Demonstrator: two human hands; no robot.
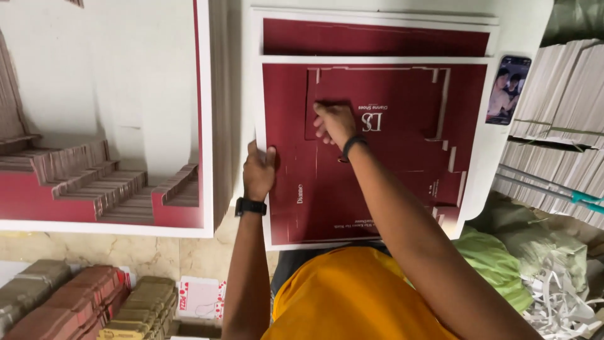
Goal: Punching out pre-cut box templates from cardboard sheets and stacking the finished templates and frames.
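A large dark-red printed die-cut cardboard sheet [371, 151] lay flat atop a white stack. The left hand [259, 173] gripped its nine-o'clock edge; the right hand [335, 124], fingers spread, pressed a twelve-o'clock panel.

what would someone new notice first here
The big dark red printed sheet in the middle, with the right hand pressing on its upper part and the left hand gripping its left edge. Next, the stack of die-cut red and white cardboard at left, and a phone at upper right.
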